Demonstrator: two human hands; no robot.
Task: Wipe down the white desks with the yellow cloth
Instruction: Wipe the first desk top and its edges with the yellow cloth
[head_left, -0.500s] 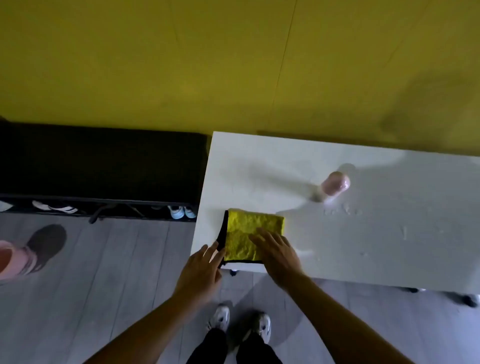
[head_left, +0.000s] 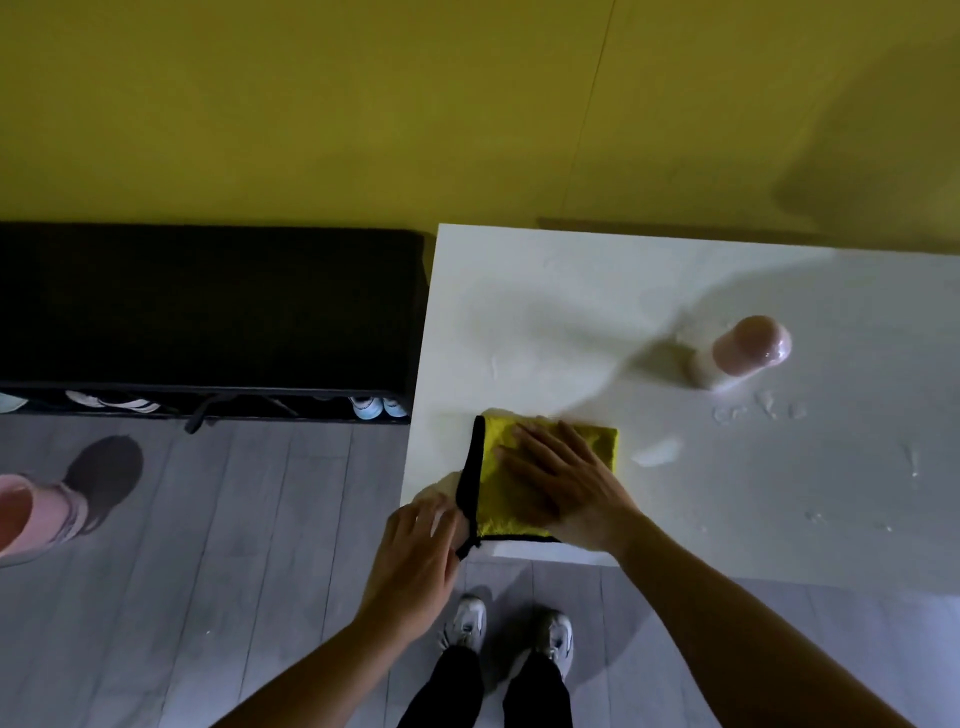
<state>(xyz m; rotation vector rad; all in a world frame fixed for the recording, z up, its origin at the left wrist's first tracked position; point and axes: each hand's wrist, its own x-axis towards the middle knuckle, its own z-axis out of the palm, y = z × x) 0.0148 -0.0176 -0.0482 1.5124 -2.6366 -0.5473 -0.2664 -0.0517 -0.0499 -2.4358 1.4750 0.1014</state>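
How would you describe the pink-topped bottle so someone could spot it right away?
Find the white desk against the yellow wall. The bottle stands behind and to the right of the yellow cloth. It is the only upright thing there, with a rounded pink cap.

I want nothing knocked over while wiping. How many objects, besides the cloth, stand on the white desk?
1. A pink-capped bottle stands on the white desk, beyond and right of the yellow cloth, near some wet spots. The desk's right end is cut off, so more may be hidden.
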